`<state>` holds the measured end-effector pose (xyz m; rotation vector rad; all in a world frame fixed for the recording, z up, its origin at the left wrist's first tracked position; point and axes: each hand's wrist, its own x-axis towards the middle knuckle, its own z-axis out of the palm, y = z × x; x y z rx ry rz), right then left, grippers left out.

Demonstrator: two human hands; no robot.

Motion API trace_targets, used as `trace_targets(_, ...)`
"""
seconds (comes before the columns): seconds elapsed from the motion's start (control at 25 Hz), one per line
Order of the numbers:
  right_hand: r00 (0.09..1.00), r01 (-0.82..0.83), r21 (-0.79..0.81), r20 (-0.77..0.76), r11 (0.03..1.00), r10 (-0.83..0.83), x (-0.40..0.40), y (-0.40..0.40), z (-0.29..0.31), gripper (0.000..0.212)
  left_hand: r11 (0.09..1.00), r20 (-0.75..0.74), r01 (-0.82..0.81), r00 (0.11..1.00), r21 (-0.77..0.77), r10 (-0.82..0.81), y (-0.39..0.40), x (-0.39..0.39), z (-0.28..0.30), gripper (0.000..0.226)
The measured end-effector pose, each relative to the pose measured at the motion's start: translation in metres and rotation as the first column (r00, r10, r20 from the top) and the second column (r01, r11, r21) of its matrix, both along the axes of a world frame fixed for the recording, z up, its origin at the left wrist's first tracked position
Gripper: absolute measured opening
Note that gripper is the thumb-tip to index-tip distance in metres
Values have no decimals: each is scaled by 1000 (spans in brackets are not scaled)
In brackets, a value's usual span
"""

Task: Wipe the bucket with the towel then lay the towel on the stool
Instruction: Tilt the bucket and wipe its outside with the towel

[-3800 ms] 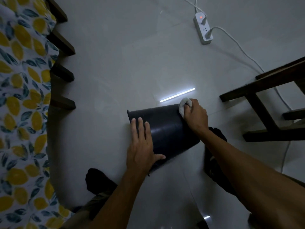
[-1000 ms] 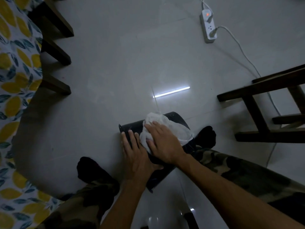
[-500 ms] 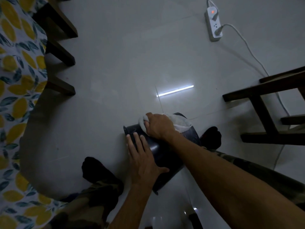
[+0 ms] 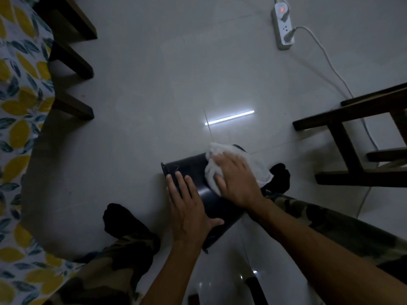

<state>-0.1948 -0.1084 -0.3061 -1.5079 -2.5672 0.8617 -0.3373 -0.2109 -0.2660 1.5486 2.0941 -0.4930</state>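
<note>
A dark bucket (image 4: 193, 168) lies on its side on the pale tiled floor between my feet. My left hand (image 4: 189, 212) lies flat on its near left side, fingers spread, steadying it. My right hand (image 4: 235, 179) presses a white towel (image 4: 255, 161) against the bucket's upper right side; the towel spreads out from under the palm. A dark wooden stool (image 4: 350, 133) stands to the right, only its legs and rails in view.
A bed with a yellow leaf-print sheet (image 4: 19, 106) and dark wooden slats (image 4: 72, 62) fills the left edge. A white power strip (image 4: 283, 27) with a cable (image 4: 330, 69) lies at the far right. My black-socked feet (image 4: 279, 177) flank the bucket.
My right hand has slid the towel from the bucket's left rim back toward its right side, and the towel has spread out. My left hand stays on the bucket.
</note>
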Motion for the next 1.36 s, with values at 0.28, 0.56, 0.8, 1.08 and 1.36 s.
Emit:
trace_targets(0.28, 763, 646, -209, 155, 734, -627, 3, 63, -12, 40, 1000, 9, -14, 1000, -18, 14, 9, 2, 9, 158)
trace_targets(0.56, 733, 676, -220, 110, 703, -671, 15, 84, -1, 45, 994, 59, 110, 992, -7, -110, 64, -25, 31, 158)
trace_targets(0.8, 655, 735, -216, -20, 643, -755, 16, 104, 26, 42, 930, -50, 294, 956, 221, -290, 105, -56, 38, 123)
trace_targets(1.08, 598, 782, -179, -56, 597, -800, 35, 75, 49, 37, 942, -44, 194, 981, 274, -189, 43, -29, 54, 93)
trace_targets(1.36, 724, 673, -19, -187, 739, -664, 38, 49, 72, 40, 927, -52, 190, 982, 323, -183, 60, -34, 54, 123)
